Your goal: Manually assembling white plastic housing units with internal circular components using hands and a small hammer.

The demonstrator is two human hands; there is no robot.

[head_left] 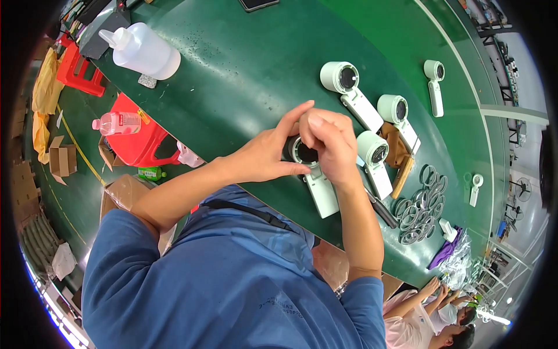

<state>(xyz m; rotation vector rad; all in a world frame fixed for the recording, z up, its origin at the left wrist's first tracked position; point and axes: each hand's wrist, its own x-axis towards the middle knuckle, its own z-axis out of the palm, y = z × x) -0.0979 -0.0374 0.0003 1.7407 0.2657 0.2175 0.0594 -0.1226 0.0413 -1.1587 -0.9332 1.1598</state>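
A pale green handheld fan (321, 195) lies on the green table in front of me, its handle slanting toward the near edge. My left hand (264, 152) reaches around the fan's round head, thumb on the near side and forefinger on the far side. Over the same head, my right hand (331, 142) is curled closed; its fingertips, and whatever they may hold, are hidden. Just right of it lies another pale green fan (372, 148), with two more fans (340, 77) (393, 109) beyond. A dark pen-like tool (381, 209) rests beside my right forearm.
Several grey rings (418, 206) are heaped at the right, near a brown wooden piece (403, 177), a purple cloth (446, 251) and clear plastic bags (458, 264). A white squeeze bottle (148, 53) stands far left. Red stools (131, 142) flank the table. Co-workers (415, 314) sit lower right.
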